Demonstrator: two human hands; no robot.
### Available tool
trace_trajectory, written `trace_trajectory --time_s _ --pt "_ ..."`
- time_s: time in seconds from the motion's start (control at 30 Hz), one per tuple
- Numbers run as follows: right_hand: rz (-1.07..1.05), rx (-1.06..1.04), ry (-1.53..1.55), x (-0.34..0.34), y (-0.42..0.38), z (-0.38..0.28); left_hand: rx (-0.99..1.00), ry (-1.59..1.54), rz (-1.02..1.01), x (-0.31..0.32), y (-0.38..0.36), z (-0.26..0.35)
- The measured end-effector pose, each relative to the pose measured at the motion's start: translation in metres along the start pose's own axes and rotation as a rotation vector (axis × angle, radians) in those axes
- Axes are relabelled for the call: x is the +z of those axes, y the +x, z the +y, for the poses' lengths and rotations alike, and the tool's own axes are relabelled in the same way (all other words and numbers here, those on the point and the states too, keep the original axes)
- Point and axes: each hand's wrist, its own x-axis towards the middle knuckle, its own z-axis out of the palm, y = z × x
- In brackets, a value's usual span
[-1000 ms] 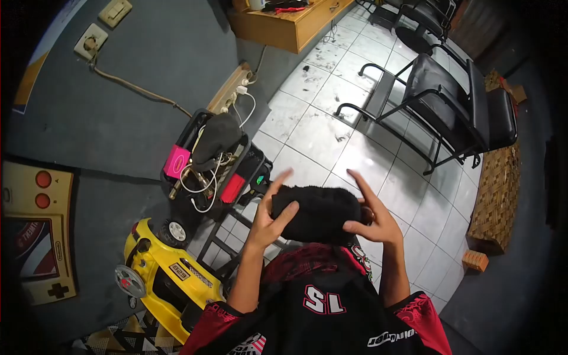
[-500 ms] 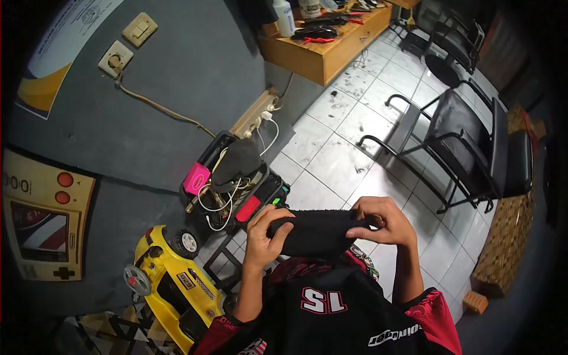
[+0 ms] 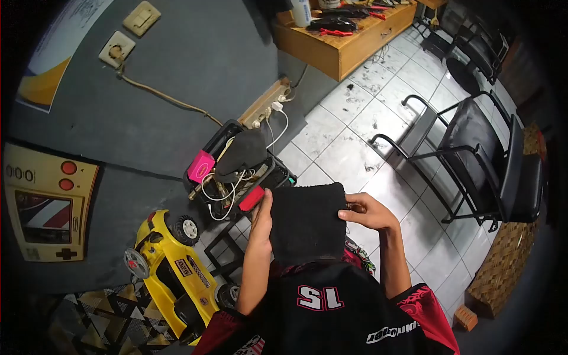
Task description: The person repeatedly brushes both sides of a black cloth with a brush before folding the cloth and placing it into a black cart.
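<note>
A folded black towel (image 3: 307, 222) with a fuzzy edge hangs in front of my chest, its broad square face turned toward me. Along its left edge lies my left hand (image 3: 261, 218), thumb pointing up; the other fingers are mostly hidden beside and behind the cloth. My right hand (image 3: 368, 212) pinches the right edge, with its thumb on the front and its curled fingers behind. A small brownish, shiny thing shows by the right fingers, too small to make out.
A black crate (image 3: 234, 207) of cables and a pink box (image 3: 201, 166) stands against the wall. Below it is a yellow toy car (image 3: 177, 275). A wooden counter (image 3: 343, 50) holds tools and bottles. Black chairs (image 3: 473, 133) stand right on white tiles (image 3: 361, 154); a woven bench (image 3: 500, 269) is behind.
The towel has gone from a narrow folded strip to a taller square. My left hand has shifted from gripping over its end to lying along its left side. The view has turned slightly.
</note>
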Motion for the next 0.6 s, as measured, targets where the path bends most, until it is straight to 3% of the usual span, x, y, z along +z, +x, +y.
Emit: trace_trajectory --time_s 0.03,0.07,0.13,0.23,0.3,0.37,0.4,0.43,0.5,0.53,0.6 --pt "0.004 -0.102 0.017 -0.002 0.001 0.009 -0.19 -0.206 -0.068 0.0 0.004 -0.006" --pt "0.009 -0.092 0.028 -0.003 0.0 0.017 -0.204 -0.201 -0.065 0.0 0.005 -0.012" --pt "0.178 0.038 0.29 0.001 0.003 0.011 -0.253 -0.48 -0.319 0.009 -0.002 -0.012" --pt "0.253 0.128 0.306 -0.005 0.007 0.022 -0.262 -0.339 -0.348 0.006 -0.001 -0.038" --pt "0.275 0.086 0.373 -0.001 0.013 0.038 -0.263 -0.205 -0.249 0.006 -0.003 -0.051" --pt "0.433 0.189 0.329 0.0 0.018 0.052 0.064 0.039 -0.303 0.011 -0.003 -0.06" --pt "0.348 0.267 0.347 -0.006 0.018 0.046 0.124 0.085 -0.254 0.007 0.005 -0.069" --pt "0.4 0.356 0.271 -0.004 0.012 0.011 0.068 -0.021 -0.215 0.003 0.009 -0.072" --pt "0.192 0.347 0.168 -0.018 0.013 0.012 0.217 0.07 -0.102 -0.002 0.011 -0.075" --pt "0.152 0.23 0.197 -0.018 0.011 0.007 0.203 0.079 -0.091 -0.007 0.011 -0.074" --pt "0.217 -0.016 -0.073 -0.019 0.018 0.035 0.351 0.658 -0.111 -0.02 0.009 -0.064"
